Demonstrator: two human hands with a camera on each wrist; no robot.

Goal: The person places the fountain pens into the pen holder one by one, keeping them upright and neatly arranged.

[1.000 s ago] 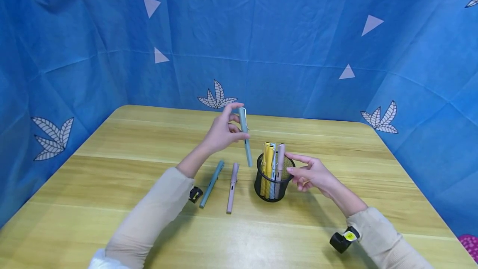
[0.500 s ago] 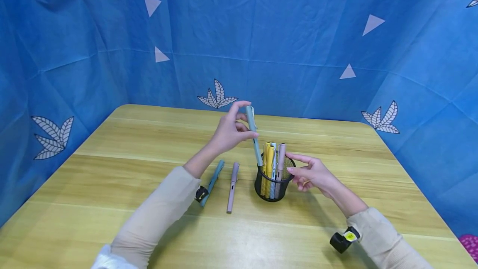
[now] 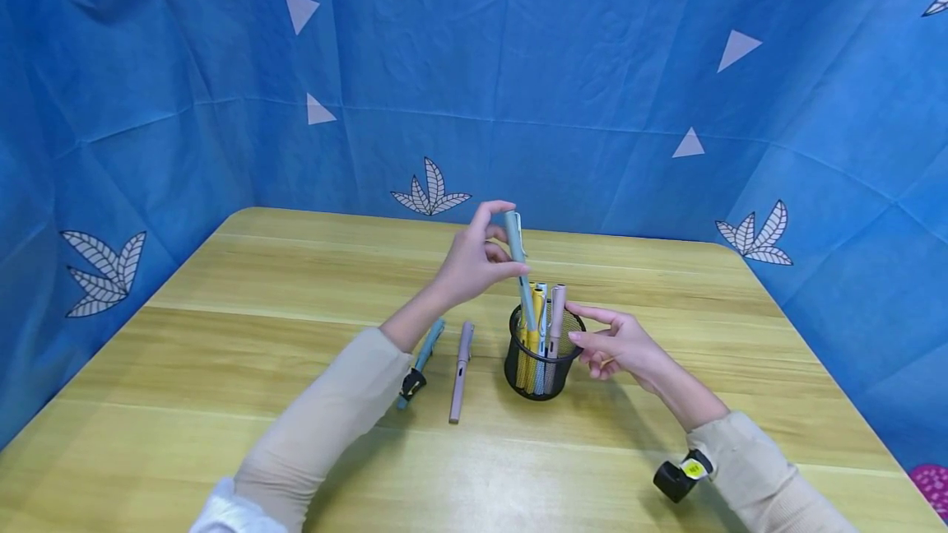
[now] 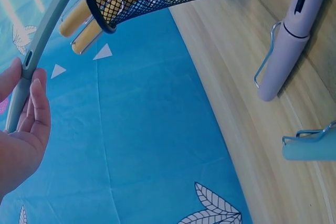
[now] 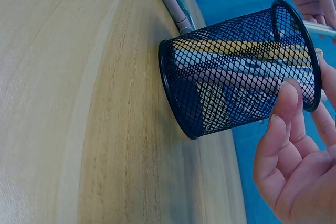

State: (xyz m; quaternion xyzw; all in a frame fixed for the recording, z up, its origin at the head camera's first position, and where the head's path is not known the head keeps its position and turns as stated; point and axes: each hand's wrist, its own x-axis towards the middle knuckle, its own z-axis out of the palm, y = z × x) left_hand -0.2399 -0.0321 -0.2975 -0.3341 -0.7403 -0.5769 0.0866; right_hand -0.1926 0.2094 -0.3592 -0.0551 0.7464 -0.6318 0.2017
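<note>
My left hand (image 3: pixel 477 261) pinches a light teal capped pen (image 3: pixel 515 237) by its upper part, tilted, its lower end at the mouth of the black mesh pen holder (image 3: pixel 514 370). In the left wrist view, the left hand (image 4: pixel 23 150) has thumb and fingers around the pen (image 4: pixel 47 24). My right hand (image 3: pixel 622 348) holds the pen holder's right side near the rim. Its thumb lies against the mesh (image 5: pixel 226 77) in the right wrist view. Inside stand yellow pens (image 3: pixel 533 340), a pale blue pen (image 3: pixel 542 327) and a light purple pen (image 3: pixel 557 319).
Left of the pen holder, a purple pen (image 3: pixel 459 377) and a teal pen (image 3: pixel 429 344) lie on the wooden table (image 3: pixel 244 327). The left wrist's black camera (image 3: pixel 413 383) partly covers the teal one. A blue patterned curtain (image 3: pixel 563 64) surrounds the table.
My left hand has carried the light teal pen rightward, from left of the pen holder to its mouth, in front of the yellow pens. The right hand and pen holder have stayed put.
</note>
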